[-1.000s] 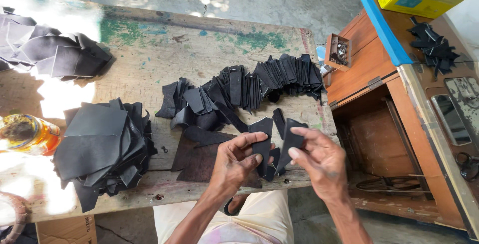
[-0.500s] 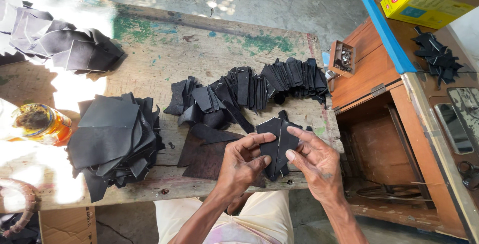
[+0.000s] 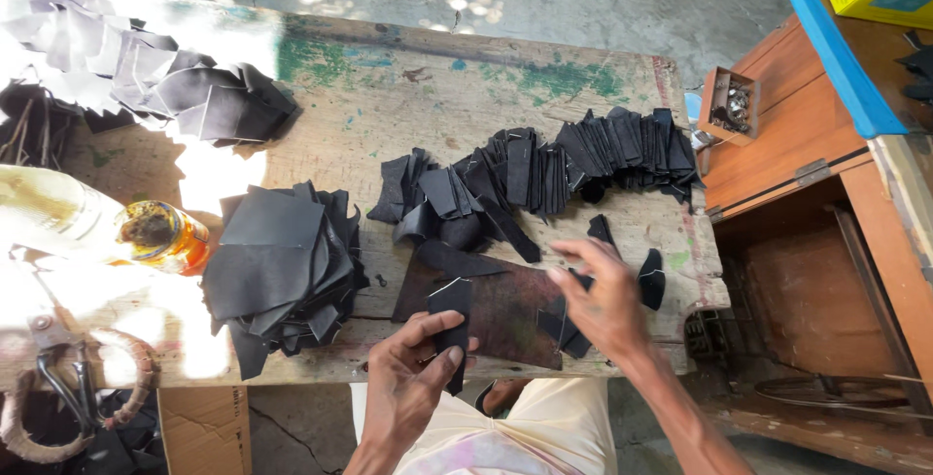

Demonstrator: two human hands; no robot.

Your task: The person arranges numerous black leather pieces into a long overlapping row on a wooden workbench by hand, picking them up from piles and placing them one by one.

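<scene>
Black leather piece (image 3: 453, 324) at 6 o'clock edge of desk (image 3: 389, 96), pinched in left hand (image 3: 413, 388). Right hand (image 3: 604, 302) at 4 o'clock, fingers curled over small black pieces (image 3: 564, 324) on brown board (image 3: 505, 305). Row of folded pieces (image 3: 583, 154) at 1 o'clock; black stack (image 3: 277, 266) at 8 o'clock; orange jar (image 3: 160, 235) at 9 o'clock.

Bare forearms without sleeves; pale cream trousers (image 3: 505, 436) cover the lap.

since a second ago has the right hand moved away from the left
Yes. The right hand has left the piece that the left hand holds and gone right over the brown board, toward the table's right edge.
</scene>
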